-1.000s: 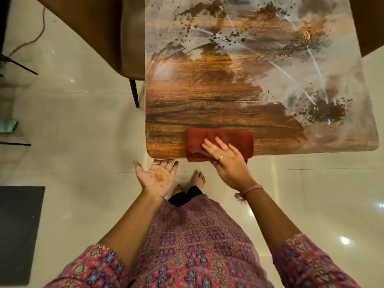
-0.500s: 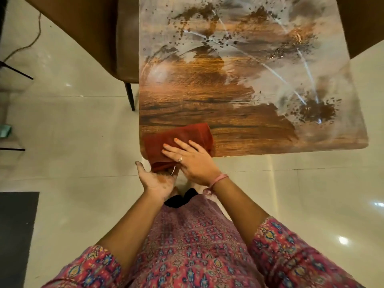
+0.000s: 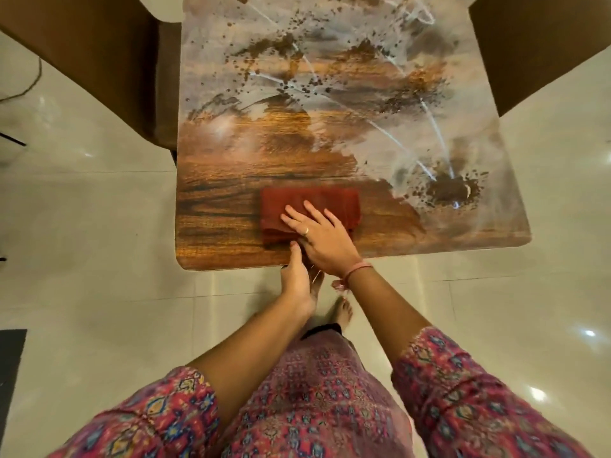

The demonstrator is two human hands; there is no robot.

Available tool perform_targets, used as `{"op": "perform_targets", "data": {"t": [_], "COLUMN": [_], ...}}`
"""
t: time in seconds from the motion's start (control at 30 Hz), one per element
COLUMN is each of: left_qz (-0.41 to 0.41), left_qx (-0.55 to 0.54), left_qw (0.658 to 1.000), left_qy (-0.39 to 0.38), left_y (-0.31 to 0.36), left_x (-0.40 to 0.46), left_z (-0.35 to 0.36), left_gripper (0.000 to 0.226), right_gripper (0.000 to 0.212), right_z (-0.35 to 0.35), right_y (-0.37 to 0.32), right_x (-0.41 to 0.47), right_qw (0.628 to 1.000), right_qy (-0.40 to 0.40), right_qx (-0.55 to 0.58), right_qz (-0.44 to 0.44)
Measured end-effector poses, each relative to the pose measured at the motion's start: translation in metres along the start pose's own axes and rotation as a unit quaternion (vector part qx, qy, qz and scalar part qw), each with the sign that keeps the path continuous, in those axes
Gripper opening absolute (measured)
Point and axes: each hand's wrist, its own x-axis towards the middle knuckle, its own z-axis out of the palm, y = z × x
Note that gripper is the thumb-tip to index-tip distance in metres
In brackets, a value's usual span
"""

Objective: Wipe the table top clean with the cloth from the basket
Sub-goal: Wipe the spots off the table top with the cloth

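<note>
Folded red cloth (image 3: 309, 214) lies flat on the wooden tabletop (image 3: 218, 223) near its front edge. Right hand (image 3: 322, 238) presses it, fingers spread and straight. Left hand (image 3: 297, 282) sits at the table edge, thumb up against the cloth's near side; finger position not discernible. Brown granules (image 3: 446, 191) and white smears lie beyond, well apart.

Glossy pale tile floor (image 3: 99, 246), grout lines visible, bright light spots reflected bottom right. Brown chair (image 3: 99, 54) at upper left, another brown chair (image 3: 535, 44) upper right. Dark mat (image 3: 10, 368) at left edge, near bottom. Thin cable (image 3: 28, 84) trailing on floor, far left. Lighting warm, indoor.
</note>
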Motion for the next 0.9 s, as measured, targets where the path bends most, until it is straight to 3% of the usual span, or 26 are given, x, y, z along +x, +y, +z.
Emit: {"op": "perform_targets", "data": {"t": [0.03,0.1,0.17,0.27,0.33,0.4,0.47,0.53,0.6,0.7,0.9], "left_qz": [0.005,0.004,-0.001,0.007,0.017,0.03,0.044,0.062,0.069,0.079,0.084], "left_qx": [-0.003,-0.007,-0.016,-0.044,-0.08,-0.118,-0.139,-0.168,-0.185,-0.189,-0.189], "left_qw": [1.0,1.0,0.999,0.997,0.993,0.988,0.98,0.971,0.969,0.966,0.963], "left_qy": [0.012,0.029,0.036,0.067,0.086,0.1,0.138,0.158,0.15,0.157,0.172], "left_y": [-0.006,-0.018,-0.031,-0.05,-0.063,-0.073,-0.081,-0.085,-0.085,-0.088,-0.093], "left_x": [0.001,0.004,0.008,0.011,0.014,0.015,0.019,0.023,0.025,0.027,0.032], "left_z": [0.007,0.02,0.036,0.064,0.083,0.1,0.114,0.121,0.124,0.123,0.117], "left_gripper": [0.045,0.044,0.045,0.05,0.052,0.054,0.055,0.049,0.042,0.05,0.066], "right_gripper": [0.059,0.058,0.057,0.054,0.053,0.056,0.057,0.055,0.052,0.055,0.054], "right_z": [-0.009,-0.029,-0.055,-0.093,-0.097,-0.079,-0.048,-0.03,-0.04,-0.066,-0.097], "right_y": [0.023,0.074,0.134,0.196,0.196,0.166,0.127,0.114,0.141,0.186,0.188], "right_x": [-0.007,-0.017,-0.02,-0.007,0.008,0.011,-0.014,-0.049,-0.057,-0.022,0.072], "right_qw": [0.999,1.0,0.99,0.943,0.929,0.961,0.995,0.997,0.99,0.992,0.997], "right_qy": [-0.011,0.009,0.052,0.098,0.111,0.1,0.051,-0.013,-0.042,-0.035,0.033], "right_qx": [-0.002,0.016,0.049,0.112,0.12,0.091,0.06,0.043,0.054,0.04,0.027], "right_qz": [-0.03,0.002,0.121,0.297,0.333,0.243,0.066,-0.069,-0.127,-0.117,0.067]}}
